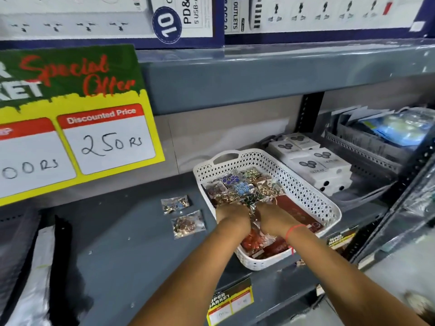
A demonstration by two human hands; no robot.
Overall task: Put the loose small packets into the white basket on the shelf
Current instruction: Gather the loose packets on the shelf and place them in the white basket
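A white perforated basket (303,184) sits on the grey shelf (131,243) and holds several small clear packets of coloured trinkets (237,187). My left hand (231,216) and my right hand (275,220) are both inside the basket, side by side, fingers closed around crinkly clear packets (253,214) between them. Two loose packets lie on the shelf left of the basket: one (175,204) farther back, one (188,224) nearer. A red thread circles my right wrist.
White boxed goods (315,161) stand right behind the basket, and a grey tray of packaged items (381,135) sits further right. A yellow "Special Offer" sign (77,128) hangs at left. Black and silver bags (35,267) lie at the shelf's left end.
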